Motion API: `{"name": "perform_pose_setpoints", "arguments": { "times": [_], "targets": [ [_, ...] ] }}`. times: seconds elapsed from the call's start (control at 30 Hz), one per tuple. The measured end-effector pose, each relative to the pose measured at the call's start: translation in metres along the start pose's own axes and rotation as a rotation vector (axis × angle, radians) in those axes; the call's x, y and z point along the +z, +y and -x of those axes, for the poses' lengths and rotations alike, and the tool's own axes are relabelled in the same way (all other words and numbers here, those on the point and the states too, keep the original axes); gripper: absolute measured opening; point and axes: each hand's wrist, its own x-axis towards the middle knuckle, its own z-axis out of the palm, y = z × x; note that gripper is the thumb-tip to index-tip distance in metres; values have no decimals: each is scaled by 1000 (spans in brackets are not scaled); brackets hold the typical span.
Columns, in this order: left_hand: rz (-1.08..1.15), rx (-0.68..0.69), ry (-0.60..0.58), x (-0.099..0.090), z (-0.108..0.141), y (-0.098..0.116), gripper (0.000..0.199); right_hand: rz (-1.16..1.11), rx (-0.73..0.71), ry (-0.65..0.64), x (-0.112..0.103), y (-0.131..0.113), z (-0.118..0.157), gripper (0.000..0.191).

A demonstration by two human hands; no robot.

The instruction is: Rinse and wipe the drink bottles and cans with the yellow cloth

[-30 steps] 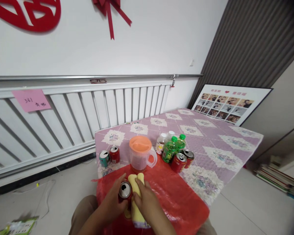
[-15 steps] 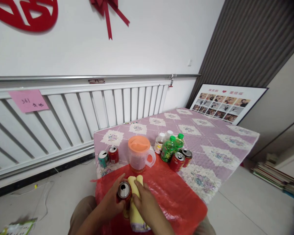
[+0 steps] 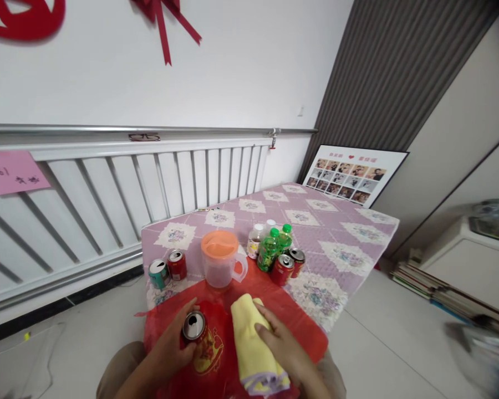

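My left hand is wrapped around an opened dark red drink can, which stands upright on a red plastic bag. In my right hand is a folded yellow towel with a purple edge, held a little to the right of the can. A gold print shows on the bag between the can and the towel. Just beyond my hands stands a clear plastic pitcher with an orange lid and a handle on its right.
Left of the pitcher are a teal can and a red can, both opened. To its right stand green-capped bottles, white-capped bottles and two more cans. A patterned cloth covers the table beside a radiator.
The towel has moved right with my right hand, away from the can, uncovering the bag's gold print. My left hand stays on the can. The view has swung right.
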Motion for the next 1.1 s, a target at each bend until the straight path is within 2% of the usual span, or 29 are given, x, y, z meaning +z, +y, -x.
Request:
{"name": "perform_pose_setpoints", "arguments": {
  "times": [0.1,0.23,0.33,0.5,0.63,0.77,0.9,1.0,1.1],
  "targets": [
    [-8,-7,20,2,1,-2,84,-9,30,38,-21,8,1,69],
    [-12,1,3,4,2,-6,82,-20,41,-19,-33,16,2,73],
    [-10,9,-8,3,2,-8,82,183,8,-20,-37,20,-1,66],
    [7,19,-3,3,2,-10,82,481,-23,115,-45,30,-9,54],
    [-14,10,-21,3,1,-14,82,638,-4,283,-48,35,-5,54],
    [-24,12,-13,5,1,-20,82,773,23,353,-38,27,8,56],
    [-17,16,-16,7,1,-26,85,960,103,387,-11,21,17,61],
    [-18,28,-15,6,3,-27,85,1038,147,422,9,26,16,65],
    [-19,38,-9,6,3,-29,82,1026,110,396,19,35,12,60]
  ]
}}
